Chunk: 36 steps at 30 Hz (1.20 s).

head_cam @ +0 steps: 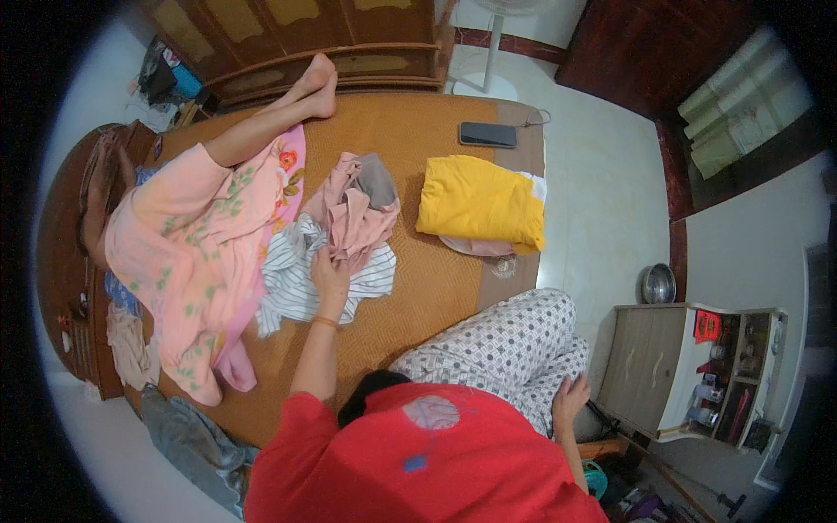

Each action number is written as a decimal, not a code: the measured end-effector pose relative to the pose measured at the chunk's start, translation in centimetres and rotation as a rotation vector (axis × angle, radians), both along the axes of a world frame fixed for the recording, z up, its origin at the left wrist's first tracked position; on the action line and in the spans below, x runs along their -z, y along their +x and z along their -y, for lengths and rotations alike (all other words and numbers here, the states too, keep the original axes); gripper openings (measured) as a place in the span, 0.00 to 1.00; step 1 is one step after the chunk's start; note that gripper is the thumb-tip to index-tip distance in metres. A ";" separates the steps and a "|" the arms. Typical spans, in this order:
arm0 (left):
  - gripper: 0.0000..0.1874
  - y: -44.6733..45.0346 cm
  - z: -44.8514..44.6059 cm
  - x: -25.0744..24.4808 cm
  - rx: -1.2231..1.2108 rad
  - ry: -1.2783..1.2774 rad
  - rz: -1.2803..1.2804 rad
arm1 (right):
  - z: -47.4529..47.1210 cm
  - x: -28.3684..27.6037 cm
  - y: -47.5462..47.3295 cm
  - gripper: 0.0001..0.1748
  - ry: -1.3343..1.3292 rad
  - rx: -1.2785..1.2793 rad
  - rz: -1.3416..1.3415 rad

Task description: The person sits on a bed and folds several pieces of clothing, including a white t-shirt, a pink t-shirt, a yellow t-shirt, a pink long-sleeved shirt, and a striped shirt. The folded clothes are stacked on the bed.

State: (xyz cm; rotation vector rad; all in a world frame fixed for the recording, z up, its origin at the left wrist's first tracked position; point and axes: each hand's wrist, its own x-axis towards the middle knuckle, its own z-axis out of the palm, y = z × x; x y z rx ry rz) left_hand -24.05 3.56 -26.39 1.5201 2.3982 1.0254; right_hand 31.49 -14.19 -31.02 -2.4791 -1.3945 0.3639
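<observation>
My left hand reaches over the bed and pinches the lower edge of a crumpled pink garment. A grey patch of cloth shows at the top of that garment. Under my hand and wrist spreads a white shirt with dark stripes, partly covered by the pink cloth. My right hand rests on the patterned trousers over my leg, fingers slightly apart and holding nothing. A folded yellow garment lies to the right, stacked on pale cloth.
Another person's legs, partly under a pink floral blanket, stretch along the bed's left side. A smartphone sits near the edge of the woven bed mat. A standing fan, a cabinet and a metal basin stand beyond.
</observation>
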 end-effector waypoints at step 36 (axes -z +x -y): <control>0.17 -7.5 -7.1 -14.8 0.708 0.395 1.377 | 6.7 -1.4 -2.3 0.47 -0.069 0.194 -0.282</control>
